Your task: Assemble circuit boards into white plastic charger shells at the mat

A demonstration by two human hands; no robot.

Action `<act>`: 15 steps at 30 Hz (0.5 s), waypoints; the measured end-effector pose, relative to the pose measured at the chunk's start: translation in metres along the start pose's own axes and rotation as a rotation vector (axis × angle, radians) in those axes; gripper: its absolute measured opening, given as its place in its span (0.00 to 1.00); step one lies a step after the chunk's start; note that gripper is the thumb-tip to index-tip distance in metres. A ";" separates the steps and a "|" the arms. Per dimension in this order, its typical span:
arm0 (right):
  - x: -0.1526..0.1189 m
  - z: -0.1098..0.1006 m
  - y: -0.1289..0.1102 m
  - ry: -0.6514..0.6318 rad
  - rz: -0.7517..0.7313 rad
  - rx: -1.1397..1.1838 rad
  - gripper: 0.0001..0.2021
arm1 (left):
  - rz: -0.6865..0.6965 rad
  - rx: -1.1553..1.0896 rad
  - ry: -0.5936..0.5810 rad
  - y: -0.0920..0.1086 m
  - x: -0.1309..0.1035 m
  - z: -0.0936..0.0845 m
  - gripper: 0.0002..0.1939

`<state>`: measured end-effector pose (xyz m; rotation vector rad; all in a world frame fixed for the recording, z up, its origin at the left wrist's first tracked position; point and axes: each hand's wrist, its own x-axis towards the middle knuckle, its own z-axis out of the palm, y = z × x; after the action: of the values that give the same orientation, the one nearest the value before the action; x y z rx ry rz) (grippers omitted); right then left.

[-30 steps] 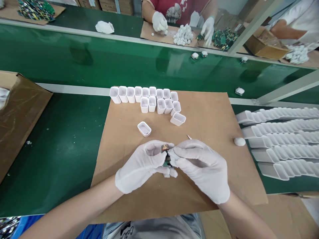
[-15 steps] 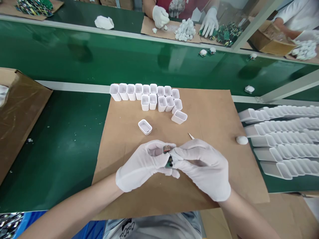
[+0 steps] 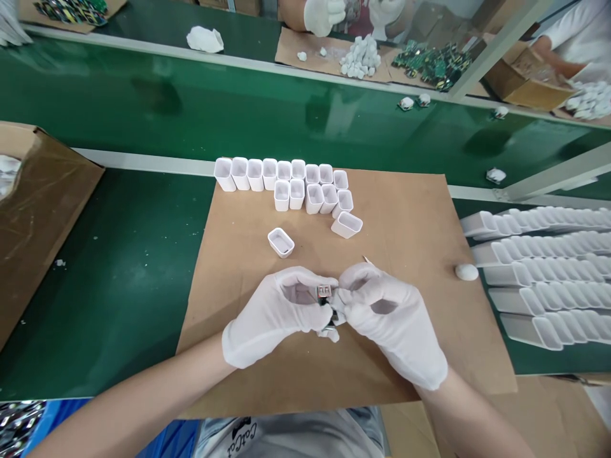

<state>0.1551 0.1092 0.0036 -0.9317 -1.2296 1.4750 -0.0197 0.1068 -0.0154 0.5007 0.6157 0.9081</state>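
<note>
My left hand [image 3: 286, 308], in a white glove, is closed around a small circuit board with a metal USB socket [image 3: 324, 292] facing up. Part of the board is hidden by the fingers. Against the board's right side, my right hand [image 3: 382, 312], also gloved in white, has its thumb and fingers pinched together. Whatever lies between those fingertips blends with the glove and cannot be made out. Just beyond the hands, an open white plastic case [image 3: 281, 243] lies tilted on the cardboard sheet [image 3: 405, 235]. The tip of a thin white pointed thing [image 3: 366, 259] shows behind my right hand.
Several white cases [image 3: 255, 175] stand in rows at the cardboard's back edge. Long stacks of white cases [image 3: 548, 254] lie right, near a white oval piece [image 3: 466, 272]. A cardboard box [image 3: 48, 210] stands left. Behind runs a green belt [image 3: 229, 114]; co-workers sit beyond.
The board has turned so its USB socket faces me more, and my right fingertips have shifted slightly. Pieces on the green belt have moved right. The co-worker opposite has lifted both hands.
</note>
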 end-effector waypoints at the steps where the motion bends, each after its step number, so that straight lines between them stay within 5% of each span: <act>1: -0.001 0.001 0.001 -0.007 -0.009 -0.005 0.08 | 0.009 0.008 0.009 0.000 0.000 0.000 0.15; 15: -0.008 -0.003 0.001 -0.015 -0.402 -0.440 0.17 | 0.065 0.129 -0.002 0.006 -0.002 0.000 0.16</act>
<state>0.1594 0.1018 0.0016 -0.8869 -1.6798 0.9128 -0.0243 0.1078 -0.0113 0.6405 0.6618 0.9328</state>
